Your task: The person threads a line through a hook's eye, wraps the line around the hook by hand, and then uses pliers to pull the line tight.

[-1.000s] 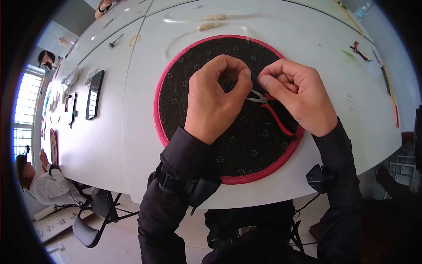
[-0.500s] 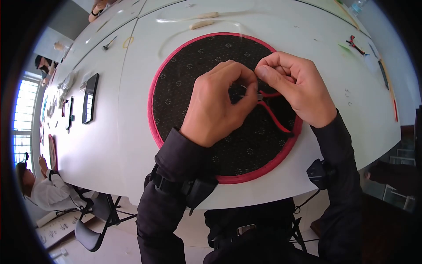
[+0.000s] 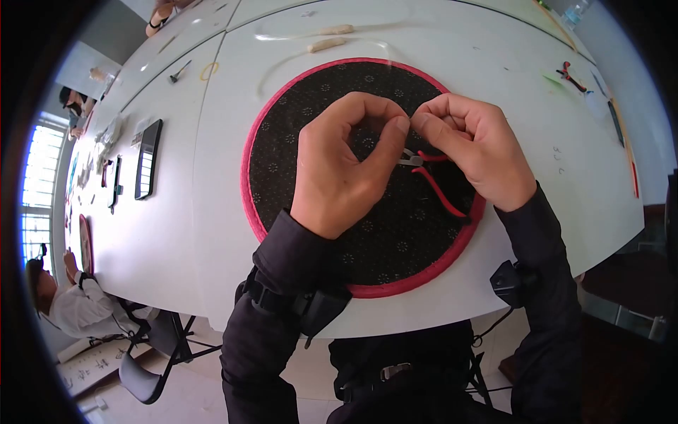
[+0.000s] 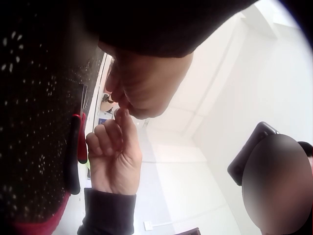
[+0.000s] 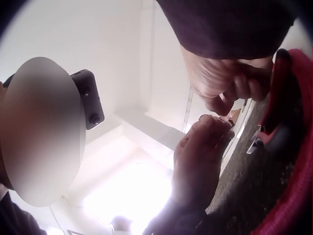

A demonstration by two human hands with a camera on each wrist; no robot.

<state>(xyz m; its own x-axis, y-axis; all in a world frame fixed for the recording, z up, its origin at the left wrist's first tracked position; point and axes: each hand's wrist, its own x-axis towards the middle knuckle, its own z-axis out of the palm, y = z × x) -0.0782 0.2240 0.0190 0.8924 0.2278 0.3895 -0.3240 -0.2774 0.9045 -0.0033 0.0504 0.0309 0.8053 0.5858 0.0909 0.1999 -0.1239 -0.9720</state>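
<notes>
Above a round black mat (image 3: pixel 311 152) with a red rim, both hands meet at the fingertips. My left hand (image 3: pixel 339 173) curves its thumb and index finger into a loop, their tips pinched together. Beside it, the right hand (image 3: pixel 487 148) pinches with thumb against index finger, its other fingers curled in. A tiny thin piece seems to be between the fingertips, but I cannot tell what it is. Red-handled pliers (image 3: pixel 441 192) lie on the mat under the right hand, handles spread. Their handles also show in the left wrist view, beside the hands.
Two beige-handled pieces (image 3: pixel 325 45) with clear curved strands lie beyond the mat. A dark phone (image 3: pixel 148 159) is at left, near a yellow ring (image 3: pixel 208 71). Other pliers (image 3: pixel 573 76) lie at far right. Another person (image 3: pixel 78 293) sits at the table's left side.
The left hand's thumb and index finger have shifted, and the two hands' fingertips are now closer together. The view swung slightly and partly back. The pliers stay on the mat.
</notes>
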